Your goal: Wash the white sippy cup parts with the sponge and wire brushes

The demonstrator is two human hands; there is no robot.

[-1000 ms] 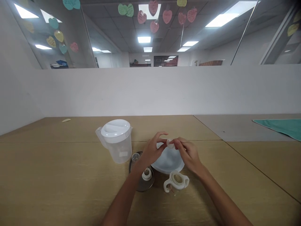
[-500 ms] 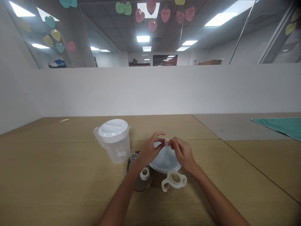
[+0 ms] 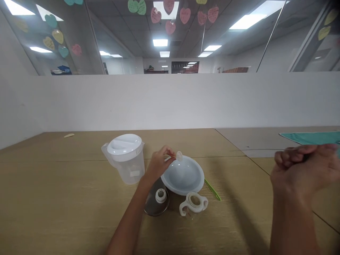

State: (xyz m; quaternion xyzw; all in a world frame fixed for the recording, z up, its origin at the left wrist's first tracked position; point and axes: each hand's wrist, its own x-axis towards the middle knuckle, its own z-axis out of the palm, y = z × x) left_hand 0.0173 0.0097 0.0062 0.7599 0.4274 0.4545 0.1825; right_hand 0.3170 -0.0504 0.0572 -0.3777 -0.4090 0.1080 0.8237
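Note:
My left hand (image 3: 161, 162) pinches a small translucent bottle teat (image 3: 179, 156) above the far rim of a pale bowl (image 3: 183, 177). Raised at the right, away from the bowl, is my right hand (image 3: 305, 166) with its fingers curled closed. A thin, wire-like stick (image 3: 261, 149) seems to run leftward from it; its grip is partly hidden. In front of the bowl stands a clear bottle with a white two-handled ring (image 3: 193, 202). Left of it, partly behind my left forearm, a dark metal tray (image 3: 155, 207) bears a white collar with a teat (image 3: 160, 195).
A lidded translucent pitcher (image 3: 127, 159) stands left of the bowl. Green tongs-like sticks (image 3: 212, 189) lie at the bowl's right side. A teal cloth (image 3: 308, 137) is at the far right, and a small pale flat piece (image 3: 69, 135) lies far left. A white wall (image 3: 170, 102) closes off the back.
My right hand has pulled away from the teat, far to the right and up. My left hand has shifted slightly left, still pinching the teat. The bowl and green sticks are now uncovered.

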